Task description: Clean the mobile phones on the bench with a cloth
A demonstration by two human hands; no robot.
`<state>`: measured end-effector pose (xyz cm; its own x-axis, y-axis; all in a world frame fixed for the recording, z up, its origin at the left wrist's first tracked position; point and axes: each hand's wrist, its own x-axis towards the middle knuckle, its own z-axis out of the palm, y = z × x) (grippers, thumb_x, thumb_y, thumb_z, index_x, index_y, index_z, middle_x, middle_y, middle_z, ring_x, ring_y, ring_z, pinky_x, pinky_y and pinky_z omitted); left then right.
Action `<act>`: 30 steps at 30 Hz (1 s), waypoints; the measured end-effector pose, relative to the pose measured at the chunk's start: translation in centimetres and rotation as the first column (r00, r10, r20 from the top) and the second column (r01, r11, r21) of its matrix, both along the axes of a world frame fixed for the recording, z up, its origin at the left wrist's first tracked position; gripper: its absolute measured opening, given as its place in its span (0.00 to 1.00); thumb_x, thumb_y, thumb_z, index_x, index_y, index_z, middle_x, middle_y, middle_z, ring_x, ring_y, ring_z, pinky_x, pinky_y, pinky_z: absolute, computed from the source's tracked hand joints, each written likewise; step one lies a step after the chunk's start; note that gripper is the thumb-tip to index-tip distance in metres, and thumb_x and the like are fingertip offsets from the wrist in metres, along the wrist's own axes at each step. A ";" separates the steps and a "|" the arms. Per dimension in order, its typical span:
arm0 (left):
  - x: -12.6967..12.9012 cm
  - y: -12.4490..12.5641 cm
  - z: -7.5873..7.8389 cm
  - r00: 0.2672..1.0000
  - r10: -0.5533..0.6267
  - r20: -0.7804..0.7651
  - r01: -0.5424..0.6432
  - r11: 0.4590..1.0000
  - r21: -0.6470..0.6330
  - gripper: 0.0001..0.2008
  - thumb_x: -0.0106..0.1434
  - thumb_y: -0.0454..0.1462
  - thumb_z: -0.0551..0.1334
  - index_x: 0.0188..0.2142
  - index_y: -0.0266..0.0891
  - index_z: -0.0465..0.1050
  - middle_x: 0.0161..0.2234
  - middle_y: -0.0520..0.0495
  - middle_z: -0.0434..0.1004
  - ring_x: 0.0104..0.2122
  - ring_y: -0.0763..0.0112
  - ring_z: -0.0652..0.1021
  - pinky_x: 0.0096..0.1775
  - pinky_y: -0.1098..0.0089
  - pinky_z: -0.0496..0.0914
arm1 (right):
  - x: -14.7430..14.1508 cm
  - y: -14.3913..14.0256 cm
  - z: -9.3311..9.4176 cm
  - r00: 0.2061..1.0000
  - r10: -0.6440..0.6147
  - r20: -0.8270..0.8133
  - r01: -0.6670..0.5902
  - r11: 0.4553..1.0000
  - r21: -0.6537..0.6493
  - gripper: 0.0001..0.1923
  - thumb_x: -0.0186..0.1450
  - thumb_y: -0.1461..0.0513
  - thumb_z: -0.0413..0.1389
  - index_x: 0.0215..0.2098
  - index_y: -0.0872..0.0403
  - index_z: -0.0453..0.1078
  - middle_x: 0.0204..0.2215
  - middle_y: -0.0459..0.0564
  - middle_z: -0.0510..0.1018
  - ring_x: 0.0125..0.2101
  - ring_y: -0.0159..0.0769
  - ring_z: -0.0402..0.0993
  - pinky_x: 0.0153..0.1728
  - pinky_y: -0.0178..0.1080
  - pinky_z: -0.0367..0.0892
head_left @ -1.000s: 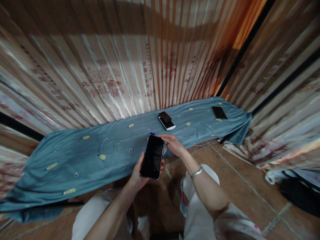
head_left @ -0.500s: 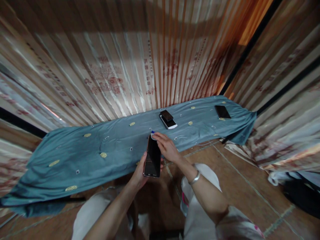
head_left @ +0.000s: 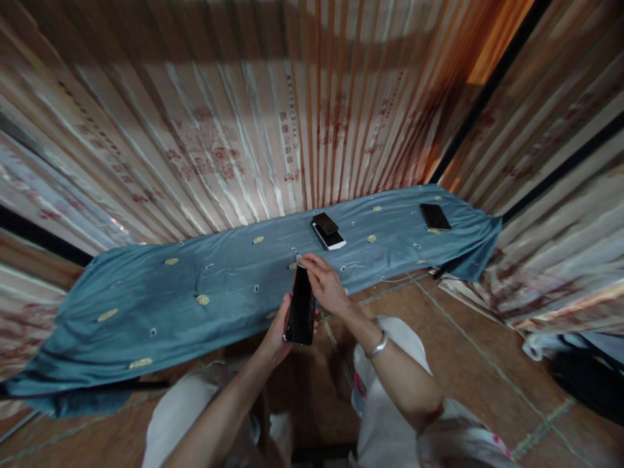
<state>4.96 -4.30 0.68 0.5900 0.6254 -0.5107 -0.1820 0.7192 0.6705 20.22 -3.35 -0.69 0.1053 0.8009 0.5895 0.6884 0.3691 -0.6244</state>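
My left hand [head_left: 277, 333] holds a black smartphone [head_left: 301, 307] by its lower end, tilted almost edge-on to the camera. My right hand [head_left: 324, 283] is at the phone's top end, fingers closed on a small white and blue thing [head_left: 299, 261] pressed against the phone; what it is I cannot tell. A metal bangle [head_left: 378, 345] sits on my right wrist. Both hands hover over the front edge of a low surface covered by a blue-grey cloth [head_left: 146, 292].
Two stacked phones [head_left: 327, 233], one black on one white, lie on the cloth beyond my hands. Another dark phone [head_left: 435, 216] lies at the cloth's far right. Pleated patterned curtains [head_left: 209, 143] hang behind. My knees in light trousers [head_left: 385, 383] are below, over a brown tiled floor [head_left: 478, 364].
The phone has turned from screen-up to nearly edge-on in my left hand. My right hand has moved from beside the phone onto its top end.
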 end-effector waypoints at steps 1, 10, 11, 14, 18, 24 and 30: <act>0.1 -0.1 -0.1 1.000 -0.003 -0.001 0.003 1.000 0.010 0.26 0.67 0.48 0.44 0.43 0.31 0.72 0.33 0.39 0.80 0.24 0.68 0.79 0.27 0.69 0.72 | -0.2 0.0 0.1 1.000 -0.002 0.025 0.002 1.000 0.009 0.23 0.63 0.71 0.42 0.54 0.55 0.66 0.53 0.56 0.67 0.53 0.37 0.63 0.54 0.44 0.62; -0.6 1.7 -1.7 0.971 0.208 0.114 -0.212 0.977 0.021 0.26 0.65 0.50 0.49 0.51 0.35 0.69 0.39 0.42 0.79 0.40 0.64 0.78 0.44 0.66 0.70 | -4.0 -2.1 0.0 0.958 0.167 0.233 -0.163 0.986 -0.036 0.27 0.64 0.71 0.41 0.62 0.57 0.55 0.57 0.56 0.64 0.58 0.41 0.55 0.59 0.49 0.58; -0.7 2.0 -1.8 0.959 0.248 0.135 -0.253 0.967 0.018 0.26 0.65 0.49 0.49 0.53 0.35 0.68 0.43 0.42 0.78 0.43 0.64 0.77 0.47 0.66 0.68 | -4.5 -2.4 -0.1 0.954 0.199 0.226 -0.195 0.980 -0.039 0.28 0.64 0.72 0.40 0.62 0.57 0.54 0.58 0.56 0.63 0.59 0.40 0.55 0.59 0.48 0.58; -0.9 2.3 -2.0 0.941 0.311 0.136 -0.316 0.948 0.020 0.25 0.66 0.48 0.49 0.53 0.35 0.68 0.45 0.42 0.77 0.48 0.65 0.75 0.52 0.68 0.65 | -5.0 -2.7 -0.6 0.946 0.250 0.204 -0.245 0.968 -0.052 0.30 0.63 0.72 0.39 0.64 0.57 0.49 0.60 0.56 0.60 0.60 0.38 0.52 0.59 0.48 0.58; -0.7 1.6 -1.5 0.975 0.200 0.093 -0.202 0.979 0.009 0.23 0.65 0.47 0.50 0.51 0.36 0.70 0.43 0.42 0.78 0.46 0.62 0.76 0.48 0.64 0.69 | -3.5 -1.4 -0.9 0.967 0.184 0.174 -0.174 0.982 -0.072 0.32 0.62 0.73 0.39 0.65 0.55 0.46 0.62 0.56 0.56 0.62 0.39 0.49 0.60 0.49 0.55; -0.2 1.9 -1.2 0.978 0.192 0.086 -0.198 0.978 0.062 0.26 0.66 0.50 0.46 0.50 0.36 0.71 0.42 0.42 0.79 0.47 0.62 0.75 0.49 0.63 0.68 | -3.0 -1.3 -0.1 0.970 0.176 0.165 -0.167 0.983 -0.071 0.31 0.62 0.73 0.39 0.63 0.58 0.50 0.62 0.57 0.56 0.63 0.38 0.48 0.61 0.48 0.53; -1.1 3.5 -2.1 0.952 0.304 0.029 -0.305 0.941 0.146 0.28 0.60 0.56 0.51 0.38 0.34 0.76 0.35 0.44 0.79 0.45 0.64 0.76 0.51 0.68 0.66 | -6.0 -3.5 -0.5 0.926 0.285 0.249 -0.276 0.959 -0.070 0.29 0.63 0.73 0.39 0.62 0.61 0.51 0.60 0.59 0.58 0.62 0.39 0.47 0.61 0.48 0.55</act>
<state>3.82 -0.77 -1.37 0.3629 0.8434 -0.3963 -0.3812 0.5225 0.7627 14.26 -6.81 -1.19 -0.2762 0.7953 0.5396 0.6971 0.5523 -0.4572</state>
